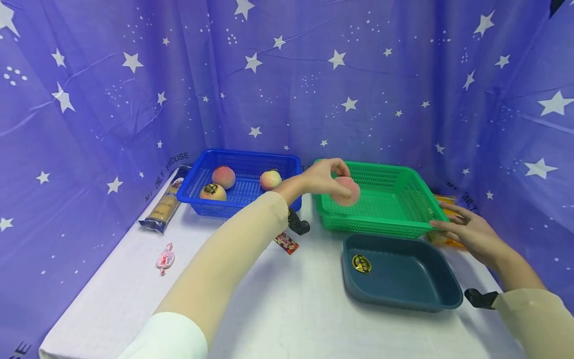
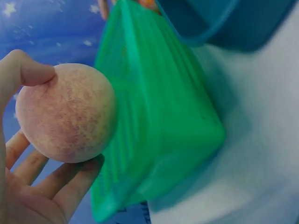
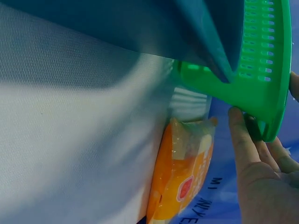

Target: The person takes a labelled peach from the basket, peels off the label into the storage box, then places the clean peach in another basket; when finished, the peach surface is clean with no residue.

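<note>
A pinkish peach (image 1: 346, 191) is in my left hand (image 1: 324, 177), which holds it between thumb and fingers above the left end of a green plastic basket (image 1: 381, 227). The left wrist view shows the peach (image 2: 67, 112) close up beside the basket's wall. At the basket's right front corner, my right hand (image 1: 477, 234) grips the rim, thumb on the inner side and fingers against the outside. Those fingers (image 3: 240, 135) show in the right wrist view. In the blue basket (image 1: 211, 207) lie a peach (image 1: 223, 177), one with a dark sticker (image 1: 213, 192), and a yellow-red peach (image 1: 270, 180).
A dark teal tub (image 1: 403, 274) with a round sticker stands before the green basket. An orange package (image 3: 180, 177) lies beneath my right hand. A long pasta-like packet (image 1: 165, 202), a pink wrapped candy (image 1: 165, 259) and a small red packet (image 1: 286, 243) lie on the white table.
</note>
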